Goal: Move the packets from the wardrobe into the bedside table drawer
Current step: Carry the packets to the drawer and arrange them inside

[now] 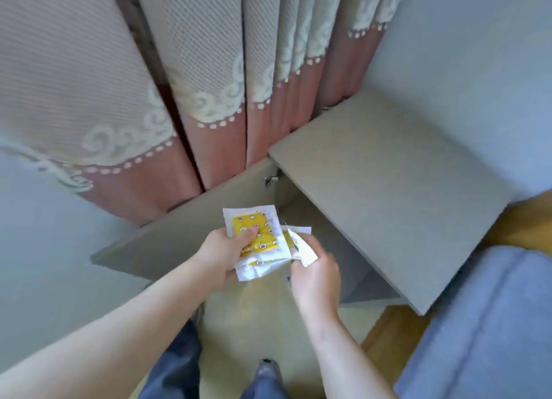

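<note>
Left hand clamped on the stack of packets, thumb pressed flat across the yellow patterned face on top, fingers curled underneath. The stack is fanned a little, with white wrapper edges poking out above and below the thumb. A touch to the right, the right hand comes in with curled fingers and pinches a white packet at the stack's right edge; that hand is blurred, so the exact finger placement cannot be made out. All the packets are up in the air between the two hands, in front of the open bedside table and not inside it.

Sweeping across from the left, a curtain hangs behind, pale weave above, pink band below, with a scrolled trim and a row of white dots. Below it the grey door of the bedside table stands swung wide, its inner face just behind the left hand. A metal hinge sits at the corner where the door meets the cabinet. Further right lies the flat grey top of the table, with a shadowed compartment beneath it. A pale wall rises behind. At the far right there is wooden floor, then blue bedding. Down at the bottom are the person's jeans.
</note>
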Tool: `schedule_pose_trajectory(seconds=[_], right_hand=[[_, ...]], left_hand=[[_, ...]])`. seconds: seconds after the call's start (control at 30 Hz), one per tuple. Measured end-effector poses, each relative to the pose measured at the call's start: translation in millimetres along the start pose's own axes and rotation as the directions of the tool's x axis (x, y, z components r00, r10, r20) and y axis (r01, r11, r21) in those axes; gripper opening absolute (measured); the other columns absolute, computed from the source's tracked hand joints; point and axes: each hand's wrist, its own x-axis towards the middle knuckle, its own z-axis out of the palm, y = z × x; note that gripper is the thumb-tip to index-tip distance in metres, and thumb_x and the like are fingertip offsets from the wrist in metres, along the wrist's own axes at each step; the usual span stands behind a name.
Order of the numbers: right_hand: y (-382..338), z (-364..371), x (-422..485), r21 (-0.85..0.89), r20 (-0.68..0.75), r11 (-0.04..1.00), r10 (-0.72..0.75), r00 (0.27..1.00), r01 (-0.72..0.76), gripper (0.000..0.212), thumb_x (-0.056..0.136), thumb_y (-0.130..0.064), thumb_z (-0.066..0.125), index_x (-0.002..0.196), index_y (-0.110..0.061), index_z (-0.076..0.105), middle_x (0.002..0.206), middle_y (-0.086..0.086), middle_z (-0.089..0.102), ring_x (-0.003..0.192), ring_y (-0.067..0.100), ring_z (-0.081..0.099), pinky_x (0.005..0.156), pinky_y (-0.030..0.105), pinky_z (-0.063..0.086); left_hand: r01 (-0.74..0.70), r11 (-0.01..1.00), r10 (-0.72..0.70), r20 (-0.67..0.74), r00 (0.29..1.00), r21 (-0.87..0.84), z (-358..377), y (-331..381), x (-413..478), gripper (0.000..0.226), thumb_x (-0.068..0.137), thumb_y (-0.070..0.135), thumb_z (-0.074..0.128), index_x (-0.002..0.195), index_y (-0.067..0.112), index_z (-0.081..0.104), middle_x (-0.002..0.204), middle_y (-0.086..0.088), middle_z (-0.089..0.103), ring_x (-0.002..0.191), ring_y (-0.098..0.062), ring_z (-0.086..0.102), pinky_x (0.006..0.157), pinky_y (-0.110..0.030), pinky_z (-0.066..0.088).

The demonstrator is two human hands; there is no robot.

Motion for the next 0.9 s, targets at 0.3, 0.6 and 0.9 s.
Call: schedule_pose_trajectory(seconds=[0.3, 0.6, 0.9], right_hand=[[-168, -38, -73, 0.157, 0.113, 0.833, -0.549, 0.828, 0.531, 0.052, 0.078, 0.005, 0.055, 0.107, -0.035, 0.069, 0.104, -0.012, 0.058, 0.098, 0.004, 0.053, 0.083, 0.02, 0.041], [-320, 29, -206, 0.329, 0.186, 0.4, -0.916, 0.356, 0.856, 0.043, 0.079, -0.005, 0.043, 0.104, -0.034, 0.062, 0.104, -0.011, 0.063, 0.094, 0.0, 0.048, 0.072, 0.002, 0.034], [-398, 116, -416, 0.617, -0.085, 0.119, -0.973, 0.216, 0.778, 0.032, 0.071, -0.01, 0.058, 0.085, -0.038, 0.053, 0.111, -0.025, 0.058, 0.111, 0.001, 0.046, 0.095, 0.033, 0.033]], left_hand=[[-0.297, 0.882, 0.231, -0.214, 0.949, -0.366, -100, 77, -159, 0.011, 0.09, 0.019, 0.061, 0.095, 0.009, 0.065, 0.075, -0.003, 0.074, 0.062, -0.018, 0.071, 0.061, -0.031, 0.058], [-0.656, 0.632, 0.386, -0.566, 0.729, -0.414, -261, 83, -316, 0.013, 0.092, 0.013, 0.058, 0.102, 0.006, 0.063, 0.076, -0.008, 0.074, 0.06, -0.021, 0.071, 0.05, -0.03, 0.057], [-0.914, 0.289, 0.291, -0.884, 0.367, -0.284, -415, 1, -479, 0.026, 0.089, 0.007, 0.056, 0.115, 0.005, 0.06, 0.1, -0.016, 0.072, 0.079, -0.028, 0.071, 0.058, -0.045, 0.059]])
